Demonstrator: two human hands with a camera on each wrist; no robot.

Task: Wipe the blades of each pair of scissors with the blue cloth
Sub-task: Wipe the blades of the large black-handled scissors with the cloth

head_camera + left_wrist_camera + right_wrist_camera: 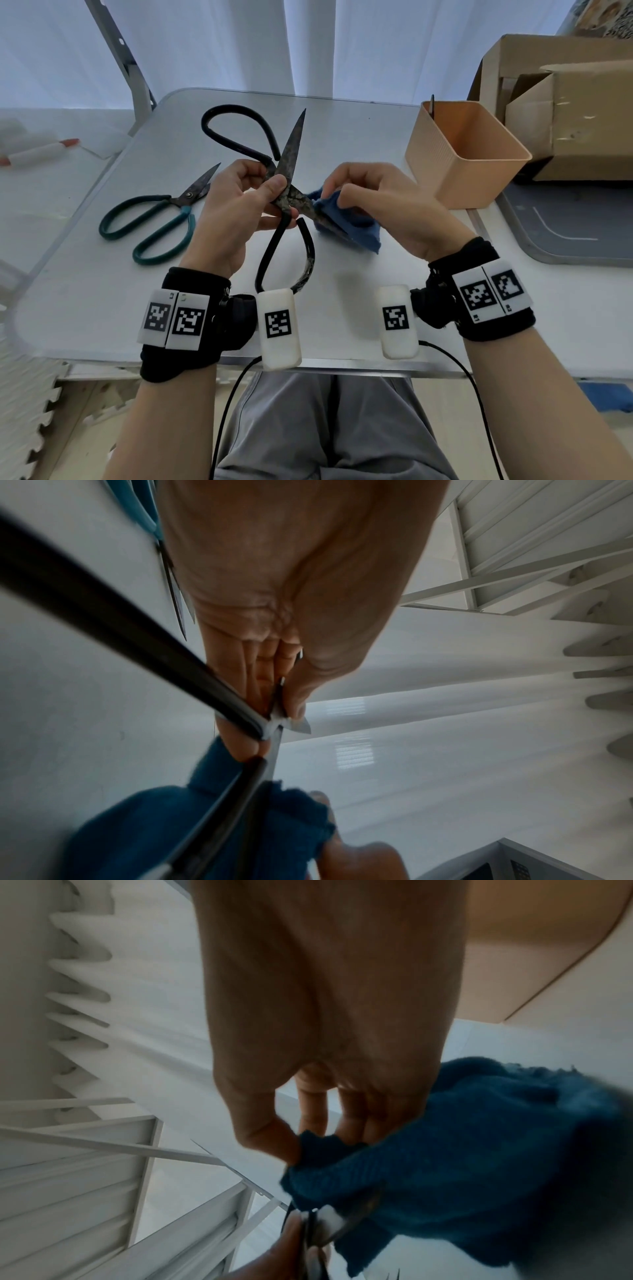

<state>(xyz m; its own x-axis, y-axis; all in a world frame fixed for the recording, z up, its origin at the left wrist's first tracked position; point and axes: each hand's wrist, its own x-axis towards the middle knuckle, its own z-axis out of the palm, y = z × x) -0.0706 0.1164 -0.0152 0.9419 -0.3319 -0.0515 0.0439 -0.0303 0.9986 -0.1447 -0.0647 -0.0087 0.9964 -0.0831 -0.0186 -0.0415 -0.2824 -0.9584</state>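
While the left hand pinches the black scissors at their pivot above the surface, the right hand pinches the blue cloth around the blade running right of that pivot.

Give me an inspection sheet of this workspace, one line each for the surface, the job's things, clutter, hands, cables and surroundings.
Surface: grey table, bare where visible.
Job's things: black scissors held open above the table; blue cloth wrapped round one blade; green scissors lying shut on the table's left side.
Clutter: orange bin at the table's right edge, something dark poking out; cardboard boxes behind it.
Hands: left hand grips the black scissors near the pivot; right hand pinches the cloth on the blade.
Cables: black cables hang from both wrist units.
Surroundings: white curtain behind; foam floor mat at left.
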